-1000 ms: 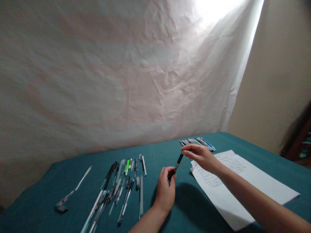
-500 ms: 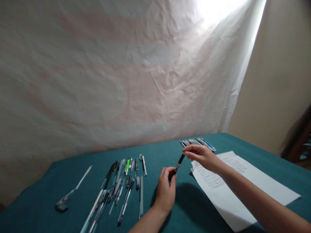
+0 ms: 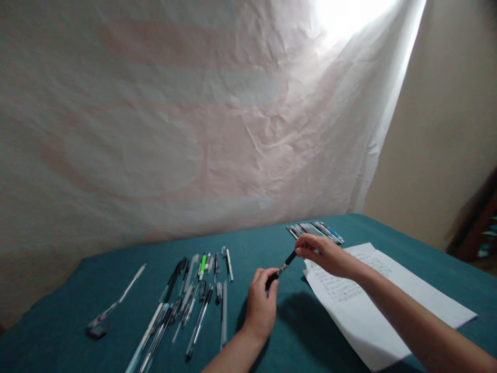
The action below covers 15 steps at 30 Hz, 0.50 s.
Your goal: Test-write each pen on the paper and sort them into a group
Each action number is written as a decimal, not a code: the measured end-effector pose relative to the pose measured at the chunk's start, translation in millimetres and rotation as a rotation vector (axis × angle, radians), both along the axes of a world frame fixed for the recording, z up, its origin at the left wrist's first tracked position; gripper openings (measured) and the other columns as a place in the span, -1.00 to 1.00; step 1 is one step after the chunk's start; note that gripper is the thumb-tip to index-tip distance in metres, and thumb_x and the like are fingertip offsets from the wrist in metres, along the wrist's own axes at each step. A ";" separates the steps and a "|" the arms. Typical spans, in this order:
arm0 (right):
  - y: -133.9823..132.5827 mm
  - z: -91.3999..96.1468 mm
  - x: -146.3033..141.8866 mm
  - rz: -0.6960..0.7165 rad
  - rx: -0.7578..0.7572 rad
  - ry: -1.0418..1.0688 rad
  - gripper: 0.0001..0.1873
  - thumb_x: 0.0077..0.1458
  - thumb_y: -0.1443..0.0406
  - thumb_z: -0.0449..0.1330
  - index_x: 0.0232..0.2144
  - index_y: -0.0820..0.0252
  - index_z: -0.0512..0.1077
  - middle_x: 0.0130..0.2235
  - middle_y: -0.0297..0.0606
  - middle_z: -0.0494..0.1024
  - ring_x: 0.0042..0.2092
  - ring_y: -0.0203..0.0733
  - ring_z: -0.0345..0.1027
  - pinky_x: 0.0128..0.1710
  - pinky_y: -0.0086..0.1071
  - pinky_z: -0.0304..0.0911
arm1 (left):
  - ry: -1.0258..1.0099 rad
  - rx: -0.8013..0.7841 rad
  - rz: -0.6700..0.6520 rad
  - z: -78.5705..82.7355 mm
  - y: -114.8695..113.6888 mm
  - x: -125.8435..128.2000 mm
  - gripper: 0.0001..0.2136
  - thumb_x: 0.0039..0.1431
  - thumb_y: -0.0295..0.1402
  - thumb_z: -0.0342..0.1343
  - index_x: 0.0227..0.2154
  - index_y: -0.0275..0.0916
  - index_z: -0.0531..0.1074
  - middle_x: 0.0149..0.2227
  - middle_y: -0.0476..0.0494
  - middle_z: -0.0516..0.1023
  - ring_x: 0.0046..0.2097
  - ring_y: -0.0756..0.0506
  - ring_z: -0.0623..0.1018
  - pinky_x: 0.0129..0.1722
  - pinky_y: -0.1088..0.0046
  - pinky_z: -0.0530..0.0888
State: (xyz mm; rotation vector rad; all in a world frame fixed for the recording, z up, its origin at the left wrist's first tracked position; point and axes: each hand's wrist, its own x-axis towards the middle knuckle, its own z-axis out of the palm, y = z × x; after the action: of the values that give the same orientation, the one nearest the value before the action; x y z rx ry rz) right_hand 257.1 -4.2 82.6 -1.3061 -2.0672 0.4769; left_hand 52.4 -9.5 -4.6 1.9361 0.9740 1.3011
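Black, apparently a pen point(image 3: 289, 258) slants between the closely curled fingers of the left hand point(image 3: 261, 300) and the tight pinch of the right hand point(image 3: 322, 255), and could drop onto the teal tablecloth point(image 3: 256, 246) below them should either grip slacken.

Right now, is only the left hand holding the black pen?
No, the right hand also grips the black pen, at its upper end.

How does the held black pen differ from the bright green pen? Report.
The black pen is dark with silvery parts; the green pen is vivid. Left hand and right hand hold the black pen; the green pen lies on the table. Both are slender.
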 end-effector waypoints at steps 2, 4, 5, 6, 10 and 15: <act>0.2 -0.9 0.8 0.000 0.011 -0.039 -0.77 0.10 0.15 0.01 -0.45 0.17 0.30 -0.50 -0.36 0.38 -0.48 -0.33 0.18 -0.48 -0.47 0.09 | 0.015 0.007 -0.001 0.4 0.2 -0.2 -0.78 0.13 -0.49 -0.08 -0.19 -0.21 0.38 -0.25 -0.11 0.39 -0.17 -0.06 0.40 -0.14 0.40 0.32; 1.3 -3.2 1.0 -0.010 0.016 -0.071 -0.72 0.12 0.13 -0.03 -0.50 0.17 0.27 -0.53 -0.37 0.36 -0.50 -0.34 0.15 -0.50 -0.47 0.07 | 0.029 0.010 -0.009 1.2 0.1 -0.3 -0.78 0.13 -0.50 -0.08 -0.19 -0.20 0.38 -0.25 -0.10 0.39 -0.18 -0.06 0.40 -0.15 0.41 0.32; 2.2 -4.8 0.8 -0.021 0.016 -0.085 -0.68 0.13 0.11 -0.05 -0.54 0.18 0.26 -0.56 -0.38 0.34 -0.52 -0.35 0.14 -0.52 -0.48 0.05 | 0.033 0.012 -0.012 1.7 -0.1 -0.3 -0.77 0.13 -0.50 -0.08 -0.19 -0.19 0.38 -0.26 -0.10 0.39 -0.18 -0.06 0.40 -0.15 0.41 0.32; 3.2 -6.7 0.4 -0.034 0.012 -0.098 -0.63 0.13 0.09 -0.07 -0.57 0.18 0.25 -0.58 -0.38 0.33 -0.54 -0.35 0.13 -0.53 -0.48 0.03 | 0.034 0.014 -0.013 2.0 -0.3 -0.3 -0.77 0.13 -0.50 -0.07 -0.19 -0.19 0.38 -0.26 -0.10 0.39 -0.18 -0.06 0.40 -0.15 0.41 0.32; 7.0 -13.7 -1.6 -0.111 -0.040 -0.089 -0.45 0.13 0.00 -0.14 -0.71 0.21 0.21 -0.71 -0.39 0.24 -0.63 -0.38 0.09 -0.57 -0.46 0.00 | 0.028 0.015 -0.019 2.5 -1.0 0.6 -0.77 0.11 -0.51 -0.07 -0.20 -0.20 0.39 -0.26 -0.10 0.40 -0.19 -0.06 0.41 -0.16 0.40 0.33; 5.3 -10.3 1.8 -0.022 -0.174 0.138 -0.49 0.10 -0.02 -0.12 -0.48 0.28 0.37 -0.53 -0.27 0.42 -0.53 -0.32 0.26 -0.54 -0.46 0.15 | 0.001 -0.008 -0.002 1.1 0.3 1.4 -0.78 0.11 -0.48 -0.06 -0.21 -0.21 0.40 -0.26 -0.12 0.41 -0.19 -0.08 0.41 -0.15 0.37 0.33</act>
State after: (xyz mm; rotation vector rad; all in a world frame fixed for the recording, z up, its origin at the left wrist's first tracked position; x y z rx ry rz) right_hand 258.9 1.1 72.3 -1.3536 -1.9305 0.7302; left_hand 53.8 -9.2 -3.5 1.9318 0.9763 1.2936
